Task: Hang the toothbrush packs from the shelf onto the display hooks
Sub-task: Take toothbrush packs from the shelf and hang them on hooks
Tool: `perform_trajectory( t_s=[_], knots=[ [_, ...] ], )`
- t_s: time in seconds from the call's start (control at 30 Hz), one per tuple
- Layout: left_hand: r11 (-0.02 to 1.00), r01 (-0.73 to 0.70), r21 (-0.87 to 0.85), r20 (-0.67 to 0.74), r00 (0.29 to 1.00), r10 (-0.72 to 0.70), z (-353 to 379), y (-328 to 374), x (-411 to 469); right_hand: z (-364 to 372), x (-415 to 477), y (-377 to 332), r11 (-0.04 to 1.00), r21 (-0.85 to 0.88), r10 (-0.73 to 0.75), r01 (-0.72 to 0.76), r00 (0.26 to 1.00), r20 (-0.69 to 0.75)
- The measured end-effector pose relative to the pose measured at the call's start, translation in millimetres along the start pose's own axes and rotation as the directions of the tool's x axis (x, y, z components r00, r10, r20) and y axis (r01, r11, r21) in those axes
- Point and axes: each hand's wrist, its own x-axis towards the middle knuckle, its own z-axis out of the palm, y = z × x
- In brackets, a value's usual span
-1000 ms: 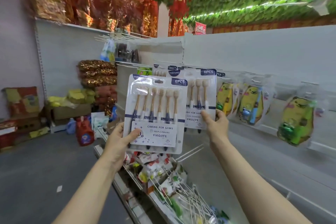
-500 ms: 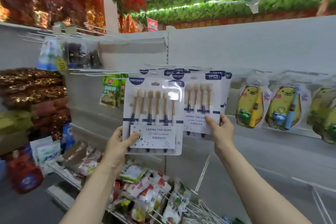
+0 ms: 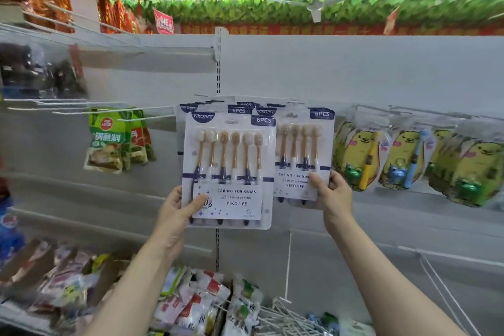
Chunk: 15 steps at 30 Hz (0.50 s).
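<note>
While the white panel [image 3: 354, 71] carries hung packs [image 3: 302, 144], the front toothbrush pack [image 3: 229, 169] hovers just before them, its lower corner pinched by the left hand [image 3: 177, 215]; the right hand [image 3: 334, 195] pinches one hung pack's edge. Gripped so low, the front pack could tilt, its slot [image 3: 231, 122] missing the hidden hook.

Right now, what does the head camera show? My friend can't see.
The left hand grips a toothbrush pack and the right hand pinches another pack at the white display wall. Yellow bear packs hang to their right.
</note>
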Motion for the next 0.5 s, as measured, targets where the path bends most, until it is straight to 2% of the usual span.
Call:
perform_trajectory(
  t_s=[0.13, 0.3, 0.37, 0.43, 0.5],
  knots=[
    [1.0, -0.016, -0.008, 0.008, 1.0, 0.016, 5, -9, 4, 0, 7, 6, 0.999, -0.045, -0.02, 0.02, 1.0, 0.01],
    [1.0, -0.01, -0.024, 0.022, 1.0, 0.01, 8, -20, 3, -2, 5, 6, 1.0, 0.0, -0.013, 0.013, 1.0, 0.011],
    [1.0, -0.002, -0.029, 0.03, 1.0, 0.003, 7, -21, 1, -1, -1, 1, 0.999, -0.024, -0.032, 0.031, 0.999, -0.036],
    [0.999, -0.003, -0.037, 0.04, 0.999, 0.005, 3, -21, 1, 3, -10, -7, 0.977, -0.16, -0.169, 0.142, 0.972, -0.165],
    [0.999, -0.009, -0.038, 0.048, 0.999, 0.01, 0, -19, 1, 12, -24, -23, 0.91, -0.28, -0.375, 0.308, 0.897, -0.234]
  ],
)
